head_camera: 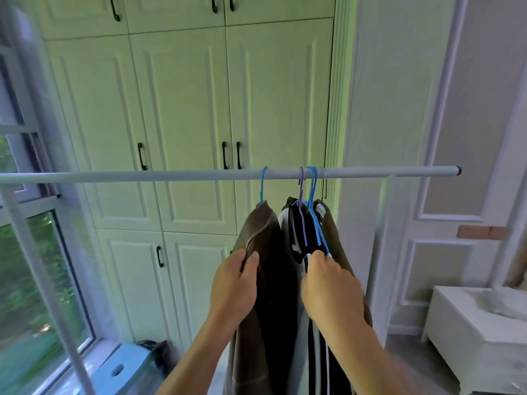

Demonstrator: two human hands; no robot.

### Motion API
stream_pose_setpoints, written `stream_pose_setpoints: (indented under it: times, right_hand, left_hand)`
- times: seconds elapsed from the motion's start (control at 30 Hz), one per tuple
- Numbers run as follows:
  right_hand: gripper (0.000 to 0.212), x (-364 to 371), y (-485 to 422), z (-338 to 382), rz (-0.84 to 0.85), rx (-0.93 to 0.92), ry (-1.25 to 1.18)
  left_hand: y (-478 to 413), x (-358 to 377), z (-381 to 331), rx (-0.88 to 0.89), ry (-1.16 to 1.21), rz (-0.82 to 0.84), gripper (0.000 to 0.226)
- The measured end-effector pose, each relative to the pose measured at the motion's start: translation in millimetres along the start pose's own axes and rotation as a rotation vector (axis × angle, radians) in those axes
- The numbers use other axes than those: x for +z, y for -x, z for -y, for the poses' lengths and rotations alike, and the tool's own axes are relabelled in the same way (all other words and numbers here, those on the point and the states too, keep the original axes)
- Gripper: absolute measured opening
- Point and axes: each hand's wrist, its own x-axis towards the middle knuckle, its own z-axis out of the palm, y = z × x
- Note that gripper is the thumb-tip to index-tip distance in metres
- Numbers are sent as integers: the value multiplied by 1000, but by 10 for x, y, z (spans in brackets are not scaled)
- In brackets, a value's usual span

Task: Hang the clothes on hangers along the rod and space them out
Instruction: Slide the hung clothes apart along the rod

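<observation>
Wardrobe (182,124) fills the far wall, pale green doors, black handles. Window (34,280) at left; white cabinet (470,332) at near right.

The rod (114,176) runs across the whole view in front of us, a white upright post (42,280) carrying it at left. Most of its left length is bare.

Clothes hang right of the middle. A brown garment (265,223) hangs on its own from a blue hanger (263,181), set slightly left of the rest. Just right of it is a tight bunch (310,223): dark clothing with white stripes, more brown cloth at the right edge, all pressed together. We count a purple hook (301,181), two blue hooks (312,181) and a grey wire hook (324,181), crowded almost touching on the rod.

Left hand (233,286) is closed on the near shoulder edge of the brown garment, thumb on top. Right hand (330,289) is pinched around the near ends of the blue hangers in the bunch.

We judge hanging is done and spacing is under way. One garment is parted off; the bunch is not yet spread. Next move calls for sliding the brown garment further left along the bare rod, then separating the bunched hooks one by one without dragging neighbours or tipping cloth off a hanger.
</observation>
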Motion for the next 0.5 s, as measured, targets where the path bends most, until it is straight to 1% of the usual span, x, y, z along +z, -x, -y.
stream_pose_setpoints:
  times: [0.03,0.1,0.13,0.2,0.27,0.33,0.4,0.5]
  right_hand:
    - [9,42,4,-6,8,-28,-5]
    - [28,145,6,-7,32,-61,-40]
    - [27,186,5,2,51,-57,-120]
    - [4,257,-37,44,35,-25,-346]
    - [21,289,-60,118,27,23,-631]
    - [31,284,-27,272,29,32,-851]
    - [34,274,1,487,29,-3,-980]
    - [32,310,7,803,2,-32,-1083]
  left_hand:
    - [2,-42,-8,-4,18,-16,44]
    - [3,-136,-18,-5,45,-40,45]
    - [7,-185,-19,-2,58,-46,45]
    - [-8,-323,-10,7,83,-53,45]
    - [-36,-483,11,14,92,-56,45]
    - [-64,-659,46,23,113,-50,45]
    - [-98,-846,95,35,135,-43,46]
    - [-169,-1118,187,50,153,-52,47]
